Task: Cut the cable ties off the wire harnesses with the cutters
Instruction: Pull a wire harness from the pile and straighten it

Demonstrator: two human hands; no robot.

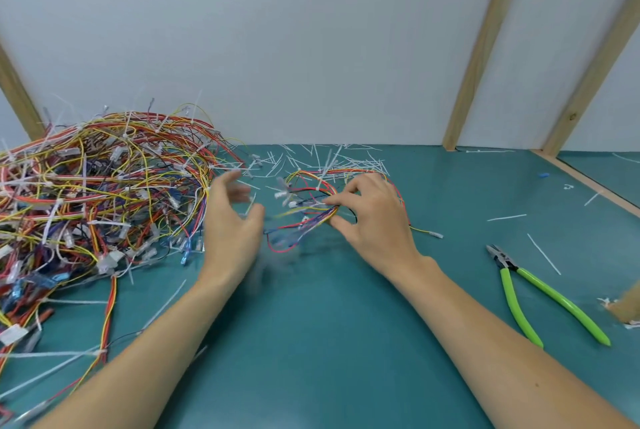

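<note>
Harness (pixel 311 206) in right hand (pixel 374 220) (pinched)

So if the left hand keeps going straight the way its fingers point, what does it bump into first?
Probably the loose white tie scraps on the green table, just beyond the left hand. The fingers are blurred, so the exact line is hard to judge.

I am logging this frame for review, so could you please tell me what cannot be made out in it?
- Head view: the left hand is motion-blurred, so its fingers' contact with the small multicoloured wire harness is unclear.
- The right hand covers part of that harness.
- The big tangled pile of wire harnesses is cut off by the left edge.
- The tan object at the right edge is cropped and blurred.
- Whether the green-handled cutters' blades meet is too small to tell.
</note>
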